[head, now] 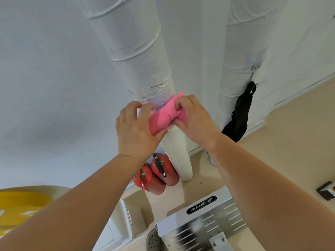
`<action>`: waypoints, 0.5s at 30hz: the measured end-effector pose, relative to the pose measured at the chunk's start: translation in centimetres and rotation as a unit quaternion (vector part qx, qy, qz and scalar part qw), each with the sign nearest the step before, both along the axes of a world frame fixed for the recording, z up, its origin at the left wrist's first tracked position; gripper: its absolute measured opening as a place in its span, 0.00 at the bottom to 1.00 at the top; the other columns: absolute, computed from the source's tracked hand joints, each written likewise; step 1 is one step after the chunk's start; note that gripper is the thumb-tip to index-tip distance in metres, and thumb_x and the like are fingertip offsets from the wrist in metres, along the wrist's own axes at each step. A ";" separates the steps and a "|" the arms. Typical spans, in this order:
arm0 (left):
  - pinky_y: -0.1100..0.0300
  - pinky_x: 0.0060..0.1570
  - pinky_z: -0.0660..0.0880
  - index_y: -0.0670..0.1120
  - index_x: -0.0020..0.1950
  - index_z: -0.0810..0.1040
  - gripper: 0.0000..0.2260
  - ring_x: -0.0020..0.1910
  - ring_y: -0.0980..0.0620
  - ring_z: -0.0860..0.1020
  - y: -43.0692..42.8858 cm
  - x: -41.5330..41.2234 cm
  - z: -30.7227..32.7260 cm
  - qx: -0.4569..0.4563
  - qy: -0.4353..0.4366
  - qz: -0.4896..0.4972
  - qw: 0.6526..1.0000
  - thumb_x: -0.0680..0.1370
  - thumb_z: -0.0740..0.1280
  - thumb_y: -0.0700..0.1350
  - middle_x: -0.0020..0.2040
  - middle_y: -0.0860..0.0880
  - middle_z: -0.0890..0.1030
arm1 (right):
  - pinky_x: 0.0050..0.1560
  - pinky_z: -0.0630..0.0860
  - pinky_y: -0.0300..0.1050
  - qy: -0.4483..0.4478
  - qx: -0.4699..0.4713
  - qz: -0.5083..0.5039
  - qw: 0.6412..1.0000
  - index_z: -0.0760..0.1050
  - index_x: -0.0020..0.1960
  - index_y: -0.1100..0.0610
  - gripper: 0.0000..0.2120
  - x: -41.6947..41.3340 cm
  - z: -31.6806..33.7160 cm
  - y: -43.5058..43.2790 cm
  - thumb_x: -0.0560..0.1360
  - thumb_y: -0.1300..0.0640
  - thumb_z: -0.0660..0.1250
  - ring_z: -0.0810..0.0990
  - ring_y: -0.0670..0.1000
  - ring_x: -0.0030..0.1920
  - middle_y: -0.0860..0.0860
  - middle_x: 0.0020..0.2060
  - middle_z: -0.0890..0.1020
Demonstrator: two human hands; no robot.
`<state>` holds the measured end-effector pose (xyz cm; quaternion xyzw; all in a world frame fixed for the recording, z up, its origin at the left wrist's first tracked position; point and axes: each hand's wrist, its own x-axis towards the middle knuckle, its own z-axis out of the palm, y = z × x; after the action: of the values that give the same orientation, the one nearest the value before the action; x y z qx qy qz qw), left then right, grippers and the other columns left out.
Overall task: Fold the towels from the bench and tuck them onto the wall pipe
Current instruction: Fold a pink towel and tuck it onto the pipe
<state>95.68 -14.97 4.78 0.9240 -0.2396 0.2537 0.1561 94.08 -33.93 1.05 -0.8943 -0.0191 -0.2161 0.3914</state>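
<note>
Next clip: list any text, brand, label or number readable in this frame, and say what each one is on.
"BRTW", white letters on a black oval badge on the metal machine housing, seen upside down from this view.
Markings on the yellow object at lower left: too blurred to read.
Orange and white patch on the dark item at the right edge: too small to read.

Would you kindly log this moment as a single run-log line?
step: tucking towel | left hand: gripping pink towel | right hand: gripping pink towel | towel: against wall pipe | tuck: unfinished
</note>
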 end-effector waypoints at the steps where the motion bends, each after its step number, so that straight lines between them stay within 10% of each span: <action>1: 0.41 0.56 0.72 0.49 0.62 0.73 0.31 0.59 0.36 0.74 -0.1 0.3 -0.3 0.014 -0.021 -0.001 1.000 0.66 0.76 0.63 0.61 0.39 0.75 | 0.45 0.67 0.42 -0.003 -0.015 -0.003 1.000 0.72 0.51 0.56 0.16 0.1 0.0 0.0 0.68 0.57 0.76 0.73 0.52 0.46 0.53 0.50 0.73; 15: 0.50 0.47 0.66 0.45 0.55 0.70 0.35 0.51 0.42 0.73 -0.6 1.6 -1.3 -0.023 0.111 0.122 0.986 0.60 0.81 0.63 0.52 0.45 0.72 | 0.46 0.68 0.43 0.023 -0.085 -0.014 0.996 0.72 0.54 0.57 0.19 0.1 -0.1 0.1 0.69 0.54 0.76 0.76 0.57 0.47 0.55 0.51 0.73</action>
<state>97.27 -15.59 3.51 0.9649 -0.1005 0.1723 0.1708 94.21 -33.83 0.98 -0.9290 -0.0162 -0.1989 0.3118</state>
